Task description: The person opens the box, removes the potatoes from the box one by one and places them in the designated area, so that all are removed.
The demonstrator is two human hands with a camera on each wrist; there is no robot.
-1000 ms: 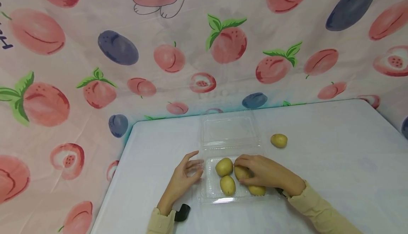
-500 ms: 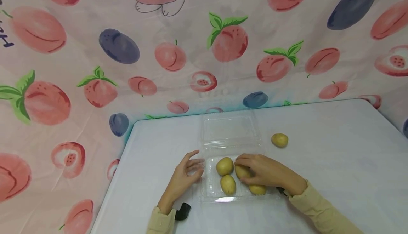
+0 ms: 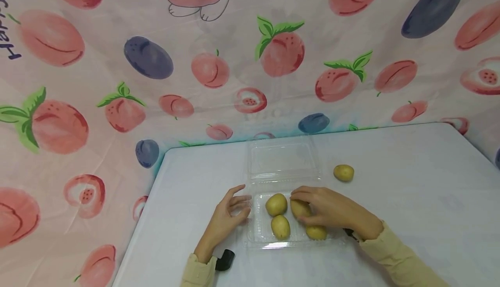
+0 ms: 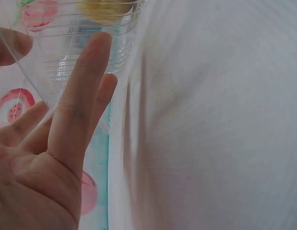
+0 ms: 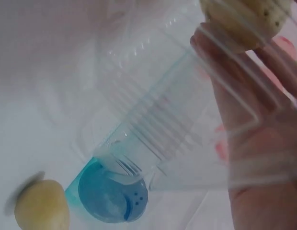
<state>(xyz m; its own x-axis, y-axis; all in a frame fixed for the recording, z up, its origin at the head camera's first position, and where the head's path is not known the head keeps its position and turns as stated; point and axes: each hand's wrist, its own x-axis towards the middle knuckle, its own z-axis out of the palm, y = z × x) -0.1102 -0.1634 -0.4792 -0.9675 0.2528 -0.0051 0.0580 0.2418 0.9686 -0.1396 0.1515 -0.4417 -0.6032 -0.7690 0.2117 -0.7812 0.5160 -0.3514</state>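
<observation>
A clear plastic clamshell box (image 3: 258,230) lies on the table with its lid (image 3: 283,159) folded back. Several yellow potatoes sit in its base, including one at the upper left (image 3: 276,204), one at the lower left (image 3: 280,227) and one at the lower right (image 3: 316,232). My right hand (image 3: 332,209) reaches in from the right and grips the upper right potato (image 3: 300,209) between thumb and fingers. At the box's left side is my left hand (image 3: 226,217), fingers loosely spread and fingertips right by the rim. In the left wrist view, the left fingers (image 4: 74,103) overlap the ribbed plastic wall.
One more potato (image 3: 343,173) lies on the white-covered table (image 3: 410,191), right of the lid. A fruit-print curtain (image 3: 218,26) hangs behind the table's back edge. A black strap (image 3: 225,260) is at the left wrist.
My right hand has shifted very slightly up and to the right with the gripped potato. The left hand and the other potatoes keep their places; the whole view drifts a little.
</observation>
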